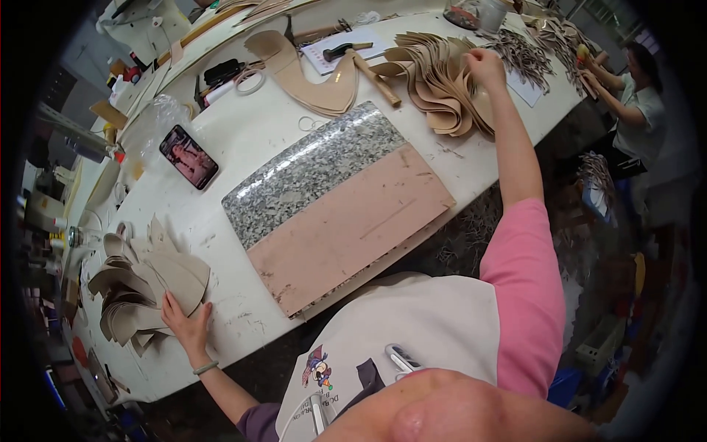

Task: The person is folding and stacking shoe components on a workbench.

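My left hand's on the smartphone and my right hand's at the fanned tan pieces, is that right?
Not quite: the head view shows your left hand on the grayish-beige pieces, away from the smartphone. Your right hand is indeed at the fanned tan pieces.

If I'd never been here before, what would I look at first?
Probably the speckled slab mid-table, with the pink board over its near side. Next, the fanned tan stack at the far right, where the right hand is, and the curly bunch at the left, under the left hand's fingers. A lit phone lies left of the slab.
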The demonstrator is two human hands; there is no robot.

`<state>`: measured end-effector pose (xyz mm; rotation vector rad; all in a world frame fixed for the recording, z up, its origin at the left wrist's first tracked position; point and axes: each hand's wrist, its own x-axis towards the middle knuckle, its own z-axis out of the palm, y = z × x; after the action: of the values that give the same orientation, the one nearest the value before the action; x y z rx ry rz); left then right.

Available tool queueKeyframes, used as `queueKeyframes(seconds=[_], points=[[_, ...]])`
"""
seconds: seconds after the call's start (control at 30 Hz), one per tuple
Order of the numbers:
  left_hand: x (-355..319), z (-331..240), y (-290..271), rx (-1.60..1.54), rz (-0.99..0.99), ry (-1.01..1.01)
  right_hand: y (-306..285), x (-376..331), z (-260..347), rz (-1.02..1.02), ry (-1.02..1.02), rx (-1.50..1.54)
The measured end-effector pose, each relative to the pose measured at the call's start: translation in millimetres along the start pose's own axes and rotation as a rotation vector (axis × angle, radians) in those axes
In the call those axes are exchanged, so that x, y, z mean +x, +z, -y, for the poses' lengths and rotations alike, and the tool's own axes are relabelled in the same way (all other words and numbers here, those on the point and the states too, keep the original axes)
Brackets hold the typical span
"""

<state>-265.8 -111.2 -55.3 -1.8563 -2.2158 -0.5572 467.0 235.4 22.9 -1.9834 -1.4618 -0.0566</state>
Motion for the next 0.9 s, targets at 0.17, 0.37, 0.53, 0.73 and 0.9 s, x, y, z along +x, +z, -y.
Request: queueKeyframes(seconds=[0.17, 0.37, 0.53, 0.73, 0.9], points=[[7.1, -1.4, -18.7, -0.432, 0.106, -0.202, 18.3, 34.0, -130.1, -0.032, 0.388, 0.4], [3.6, 22.4, -15.9, -1.219, -0.009, -0.399, 42.7, 25.7, -105.5, 0.265, 0.826, 1.252], [44.5, -4.1, -33.8, -1.378, -0.133, -0.264, 43.9, 71.5, -204.4, 0.384, 0.734, 1.302], [41.7, -117.1, -58.5, -0.976, -0.32, 0.242, 79.6, 77.5, -158.0, 0.392, 0.659, 1.404], [36.4, -272.4, -35.3, -0.799, 0.087, 0.607, 88.0, 68.8, -131.4, 0.256, 0.549, 1.551]])
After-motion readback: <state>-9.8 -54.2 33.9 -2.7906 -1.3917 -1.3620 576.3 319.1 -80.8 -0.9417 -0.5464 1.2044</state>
